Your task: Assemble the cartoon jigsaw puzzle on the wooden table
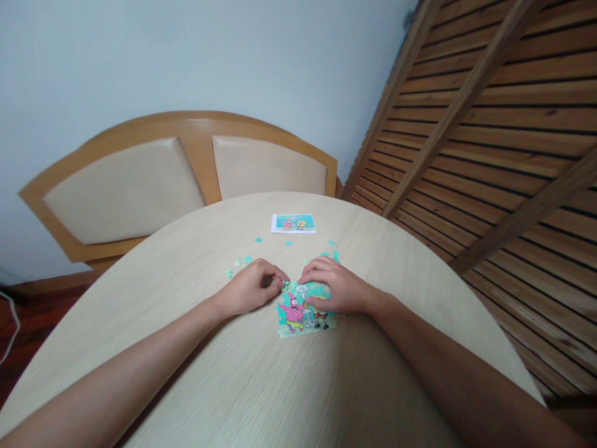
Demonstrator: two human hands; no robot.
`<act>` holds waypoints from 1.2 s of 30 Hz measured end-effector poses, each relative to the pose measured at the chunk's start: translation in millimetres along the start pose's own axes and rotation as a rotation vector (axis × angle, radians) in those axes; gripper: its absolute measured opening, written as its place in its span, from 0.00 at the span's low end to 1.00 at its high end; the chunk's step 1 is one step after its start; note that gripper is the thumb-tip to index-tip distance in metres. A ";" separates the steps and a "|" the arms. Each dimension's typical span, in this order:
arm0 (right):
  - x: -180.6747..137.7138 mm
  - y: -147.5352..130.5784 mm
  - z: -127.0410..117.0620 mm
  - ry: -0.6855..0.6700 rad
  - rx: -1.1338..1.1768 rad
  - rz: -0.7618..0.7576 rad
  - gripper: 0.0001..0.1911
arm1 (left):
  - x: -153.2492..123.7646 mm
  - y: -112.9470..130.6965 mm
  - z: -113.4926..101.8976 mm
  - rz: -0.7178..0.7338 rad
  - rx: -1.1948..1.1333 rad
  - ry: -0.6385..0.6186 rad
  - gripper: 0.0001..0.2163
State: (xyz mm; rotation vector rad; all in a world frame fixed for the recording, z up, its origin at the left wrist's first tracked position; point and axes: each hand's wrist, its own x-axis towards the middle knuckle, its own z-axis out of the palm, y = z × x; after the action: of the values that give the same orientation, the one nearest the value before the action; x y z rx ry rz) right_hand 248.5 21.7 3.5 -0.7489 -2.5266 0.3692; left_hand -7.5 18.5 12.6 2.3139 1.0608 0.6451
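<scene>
Backdrop: slatted wood [466, 127] to the right, a padded seat back [196, 162] beyond the far edge of the counter [219, 386], which is round and pale. Puzzle [295, 318] lies flat on the counter, between and partly beneath the hands, nearer the body than the rest of the set. Progress, as judged: well past half. Lower part is joined, with the near edge running straight and the cartoon figures readable; the upper edge looks uneven, and its right portion is covered, so completeness there cannot be told. Left to do: the top, presumably, from the unjoined pieces listed last. Right hand [342, 287] reaches in from the right, palm down over the puzzle's upper right; grip spread, fingers toward the top edge, thumb apart from them and lower on the picture. Left hand [249, 287] comes in from the left, resting low on its side, fingers curled; thumb and forefinger tips nearly meet at the puzzle's upper left corner. Whether this grip pinches a piece or only presses one cannot be told. Picture card [295, 223] lies toward the far edge. Loose pieces [248, 259] are scattered between card and hands, several to each side.
</scene>
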 end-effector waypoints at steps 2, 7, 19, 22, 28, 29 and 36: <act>0.2 -0.6 -0.4 0.002 0.004 0.002 0.16 | 0.2 0.2 -0.6 -0.015 -0.003 0.011 0.10; -0.3 0.8 0.8 0.006 0.008 -0.004 0.16 | 0.5 -1.5 -1.7 0.005 0.013 -0.004 0.10; -0.6 2.3 1.7 0.004 0.011 -0.008 0.16 | 0.1 2.2 -3.9 0.032 0.008 -0.041 0.12; -0.5 1.9 1.4 0.003 0.011 -0.005 0.16 | -0.1 0.2 -2.5 0.025 0.022 -0.010 0.12; -0.5 1.5 1.5 -0.001 0.007 -0.003 0.16 | -0.3 -1.3 -0.5 0.063 0.043 -0.036 0.11; -0.6 1.5 1.5 -0.002 0.008 -0.002 0.16 | -0.3 -1.3 -0.7 0.063 0.058 -0.034 0.11; -0.5 1.5 1.2 -0.004 0.009 -0.002 0.16 | -0.3 -2.0 -1.4 0.063 0.093 -0.024 0.11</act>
State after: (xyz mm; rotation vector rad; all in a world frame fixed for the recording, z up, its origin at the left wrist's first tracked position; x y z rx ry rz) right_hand 248.9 22.6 1.7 -0.7432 -2.5276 0.3820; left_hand -9.6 19.7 12.4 2.4371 1.0307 0.6020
